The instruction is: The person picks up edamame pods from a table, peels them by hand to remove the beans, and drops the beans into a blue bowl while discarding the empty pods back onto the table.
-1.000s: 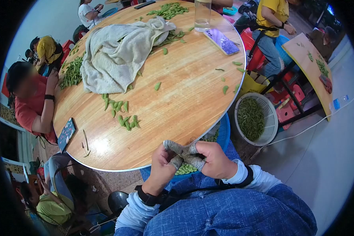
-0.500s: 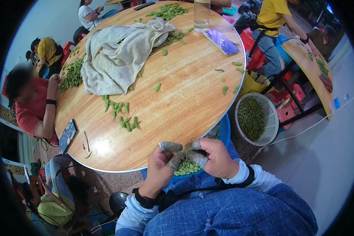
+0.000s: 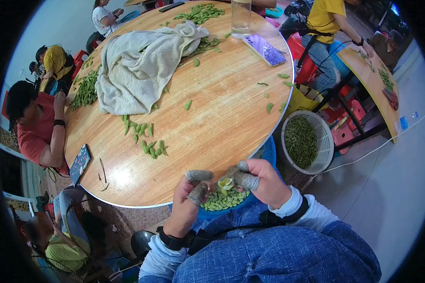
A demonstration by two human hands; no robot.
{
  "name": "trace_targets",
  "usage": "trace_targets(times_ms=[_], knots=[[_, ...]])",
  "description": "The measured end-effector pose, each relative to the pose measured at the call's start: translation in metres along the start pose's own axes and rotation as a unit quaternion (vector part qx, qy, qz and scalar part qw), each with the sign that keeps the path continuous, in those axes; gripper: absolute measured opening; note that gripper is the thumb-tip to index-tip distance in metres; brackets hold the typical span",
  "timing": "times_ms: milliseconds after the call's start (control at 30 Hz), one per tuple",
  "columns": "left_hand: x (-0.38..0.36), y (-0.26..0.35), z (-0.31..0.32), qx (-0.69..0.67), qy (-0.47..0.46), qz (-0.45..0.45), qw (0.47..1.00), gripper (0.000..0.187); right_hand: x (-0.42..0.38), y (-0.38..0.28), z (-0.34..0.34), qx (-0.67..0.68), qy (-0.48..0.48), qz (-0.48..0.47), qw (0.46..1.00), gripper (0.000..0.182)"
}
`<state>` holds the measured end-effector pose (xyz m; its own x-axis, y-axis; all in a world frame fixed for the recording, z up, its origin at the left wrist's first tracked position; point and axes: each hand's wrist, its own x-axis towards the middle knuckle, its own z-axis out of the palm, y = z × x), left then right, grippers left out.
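Note:
My right hand (image 3: 267,181) pinches a split soybean pod (image 3: 226,183) between its wrapped thumb and forefinger; the pale inside of the pod faces up. My left hand (image 3: 186,198) is just left of the pod, thumb and forefinger apart with nothing visible between them. Grey-brown wrapping covers the thumb and forefinger tips of both hands. Below them, a blue basin (image 3: 270,158) holds shelled green beans (image 3: 222,202). The basin sits at the table edge, partly hidden by my hands.
The round wooden table (image 3: 208,127) bears loose pods (image 3: 153,149), a pale towel (image 3: 132,70) over more pods, a purple phone (image 3: 264,49), a glass jar (image 3: 241,21) and a dark patterned phone (image 3: 80,164). A white basket (image 3: 323,141) of pods stands right. Several people sit or stand around.
My hands have drawn apart. The pod between them is now split and shows in my right hand, while my left thumb and forefinger have come away from it.

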<state>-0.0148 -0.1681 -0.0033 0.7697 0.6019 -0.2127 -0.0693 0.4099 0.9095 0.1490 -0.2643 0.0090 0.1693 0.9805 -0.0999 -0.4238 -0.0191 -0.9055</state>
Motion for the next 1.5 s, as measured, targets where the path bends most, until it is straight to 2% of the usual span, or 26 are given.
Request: trace_targets(times_ms=[67, 100, 167, 300, 367, 467, 500, 567, 667, 733, 867, 933, 1067, 1167, 1233, 1267, 1367, 1433, 1500], knots=[[-0.002, 0.005, 0.002, -0.016, -0.056, -0.062, 0.996, 0.036, 0.002, 0.004, -0.002, 0.110, 0.001, 0.046, 0.993, 0.012], [-0.002, 0.004, 0.004, -0.005, -0.074, -0.070, 0.995, 0.035, 0.004, 0.005, -0.002, 0.164, 0.000, 0.068, 0.984, 0.011], [-0.002, 0.002, 0.005, 0.018, -0.112, -0.084, 0.990, 0.031, 0.006, 0.008, -0.001, 0.151, 0.000, 0.060, 0.987, 0.012], [0.000, 0.005, 0.006, 0.037, -0.095, -0.118, 0.988, 0.025, 0.008, 0.014, -0.004, 0.041, 0.019, 0.016, 0.999, 0.011], [0.000, 0.006, 0.008, 0.028, -0.080, -0.123, 0.989, 0.023, 0.008, 0.015, -0.008, 0.034, 0.017, 0.013, 0.999, 0.011], [0.000, -0.004, 0.001, -0.026, -0.054, -0.093, 0.994, 0.011, 0.006, 0.006, -0.002, -0.007, 0.045, 0.003, 0.999, 0.015], [0.000, -0.005, 0.001, -0.003, -0.045, -0.078, 0.996, 0.011, 0.006, 0.003, 0.000, -0.026, 0.059, 0.000, 0.998, 0.017], [-0.001, -0.007, 0.001, 0.040, -0.026, -0.049, 0.998, 0.011, 0.005, 0.001, -0.005, -0.057, 0.019, 0.003, 0.998, 0.021], [-0.003, -0.012, -0.001, 0.169, -0.047, 0.008, 0.984, 0.022, 0.005, 0.003, -0.004, -0.134, -0.035, -0.004, 0.990, 0.022], [-0.003, -0.014, 0.002, 0.171, -0.061, 0.012, 0.983, 0.022, 0.007, 0.008, -0.008, -0.211, -0.075, -0.004, 0.975, 0.020], [-0.001, -0.006, -0.001, 0.183, -0.136, -0.018, 0.974, 0.013, 0.007, 0.010, -0.004, -0.111, -0.044, -0.001, 0.993, 0.017], [-0.003, 0.001, 0.001, 0.117, -0.136, -0.081, 0.980, 0.013, 0.007, 0.011, 0.000, -0.043, -0.044, 0.026, 0.998, 0.017], [-0.007, 0.011, 0.001, 0.021, -0.136, -0.160, 0.977, 0.021, 0.010, 0.014, -0.002, -0.109, -0.057, -0.039, 0.992, 0.017], [-0.006, 0.004, -0.004, -0.054, -0.153, -0.180, 0.970, 0.024, 0.011, 0.013, -0.004, -0.164, -0.085, -0.079, 0.980, 0.017], [-0.007, 0.001, -0.002, -0.051, -0.121, -0.169, 0.977, 0.023, 0.012, 0.011, -0.004, -0.179, -0.100, -0.087, 0.975, 0.017], [-0.007, -0.001, -0.002, -0.049, -0.106, -0.162, 0.980, 0.023, 0.010, 0.011, -0.003, -0.170, -0.065, -0.077, 0.980, 0.017], [-0.006, -0.008, -0.005, -0.001, -0.063, -0.067, 0.996, 0.020, 0.003, 0.010, 0.003, -0.153, 0.029, -0.050, 0.987, 0.016], [-0.007, -0.015, -0.004, 0.138, -0.020, 0.032, 0.990, 0.018, -0.002, 0.009, -0.001, -0.159, 0.073, -0.031, 0.984, 0.016], [-0.008, -0.016, 0.001, 0.292, 0.007, 0.108, 0.950, 0.017, -0.005, 0.014, -0.005, -0.167, 0.024, -0.016, 0.985, 0.016]])
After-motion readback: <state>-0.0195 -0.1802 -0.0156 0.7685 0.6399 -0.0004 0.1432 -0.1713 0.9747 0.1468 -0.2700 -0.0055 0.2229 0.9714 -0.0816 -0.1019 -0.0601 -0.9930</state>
